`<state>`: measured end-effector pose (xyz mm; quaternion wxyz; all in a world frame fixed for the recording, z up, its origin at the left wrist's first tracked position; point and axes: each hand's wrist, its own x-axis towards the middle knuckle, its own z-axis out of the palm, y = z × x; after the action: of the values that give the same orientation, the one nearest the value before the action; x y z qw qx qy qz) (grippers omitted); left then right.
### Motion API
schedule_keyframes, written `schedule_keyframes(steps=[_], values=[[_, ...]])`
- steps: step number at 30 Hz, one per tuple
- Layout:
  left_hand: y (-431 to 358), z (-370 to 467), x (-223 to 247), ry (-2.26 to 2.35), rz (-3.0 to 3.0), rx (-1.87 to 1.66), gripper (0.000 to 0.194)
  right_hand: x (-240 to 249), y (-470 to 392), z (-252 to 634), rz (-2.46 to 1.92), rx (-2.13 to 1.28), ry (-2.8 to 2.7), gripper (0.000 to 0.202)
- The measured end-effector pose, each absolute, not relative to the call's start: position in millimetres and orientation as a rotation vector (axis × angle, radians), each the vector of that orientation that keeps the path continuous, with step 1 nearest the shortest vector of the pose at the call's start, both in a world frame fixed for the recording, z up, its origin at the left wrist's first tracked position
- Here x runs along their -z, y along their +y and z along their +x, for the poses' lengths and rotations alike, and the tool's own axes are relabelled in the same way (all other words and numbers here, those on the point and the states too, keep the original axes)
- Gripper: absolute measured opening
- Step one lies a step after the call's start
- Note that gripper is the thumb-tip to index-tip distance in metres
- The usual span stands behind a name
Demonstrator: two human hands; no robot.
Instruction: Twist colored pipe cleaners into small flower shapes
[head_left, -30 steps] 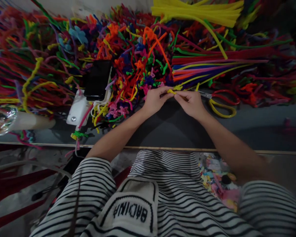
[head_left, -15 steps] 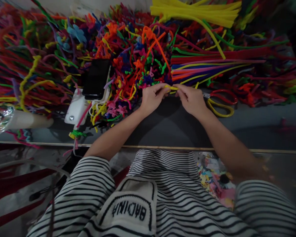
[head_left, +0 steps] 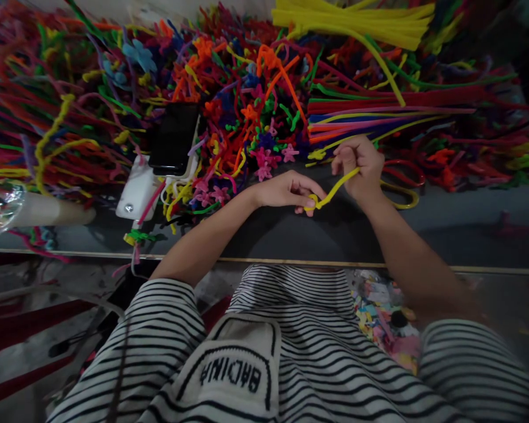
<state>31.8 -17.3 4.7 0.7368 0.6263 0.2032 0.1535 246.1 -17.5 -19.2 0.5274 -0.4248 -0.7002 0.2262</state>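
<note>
A yellow pipe cleaner (head_left: 335, 189) runs between my two hands over the dark grey table. My left hand (head_left: 291, 191) pinches its bent, looped end between thumb and fingers. The fingers of my right hand (head_left: 360, 164) are curled round its other end, higher up and to the right. Just beyond my hands, a small yellow twisted piece (head_left: 317, 155) lies beside the bundle of coloured pipe cleaners (head_left: 361, 117). Scissors with red and yellow handles (head_left: 401, 205) rest to the right, partly behind my right hand.
Piles of coloured pipe cleaners (head_left: 233, 117) fill the back. To the left are a black phone (head_left: 173, 138), a white device (head_left: 134, 197) and a pale cup-like object (head_left: 55, 212). Yellow pipe cleaners (head_left: 357, 23) lie at the top. The table's front edge (head_left: 291, 262) crosses below my hands.
My left hand has come down and nearer; my right hand has moved right and up. The yellow pipe cleaner now stretches between them, and pink flower shapes show where my left hand was.
</note>
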Motion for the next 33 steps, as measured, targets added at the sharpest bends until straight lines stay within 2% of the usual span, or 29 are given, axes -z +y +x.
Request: schedule_keyframes(steps=[5, 8, 12, 16, 19, 26, 33], values=[[-21, 30, -16, 0.411, 1.348, -0.339, 0.074, 14, -23, 254, -1.008, -0.249, -2.029, 0.049], [-24, 25, -23, 0.372, 1.351, -0.341, 0.070, 15, -29, 258, -0.816, -0.039, -2.110, 0.061], [-29, 20, -30, 0.323, 1.369, -0.267, 0.067, 12, -37, 260, -0.519, 0.163, -2.094, 0.054], [-36, 22, -39, 0.216, 1.462, -0.143, 0.061, 4, -45, 255, -0.665, 0.049, -1.975, 0.065], [-43, 26, -41, 0.189, 1.477, -0.155, 0.060, -2, -49, 249, -0.648, -0.087, -1.982, 0.053], [-33, 34, -15, 0.572, 1.464, -0.748, 0.062, 0, -38, 234, -0.976, -0.499, -1.812, 0.051], [-14, 36, 11, 0.705, 1.581, -0.961, 0.055, 16, -30, 236, -1.073, -0.720, -1.814, 0.043]])
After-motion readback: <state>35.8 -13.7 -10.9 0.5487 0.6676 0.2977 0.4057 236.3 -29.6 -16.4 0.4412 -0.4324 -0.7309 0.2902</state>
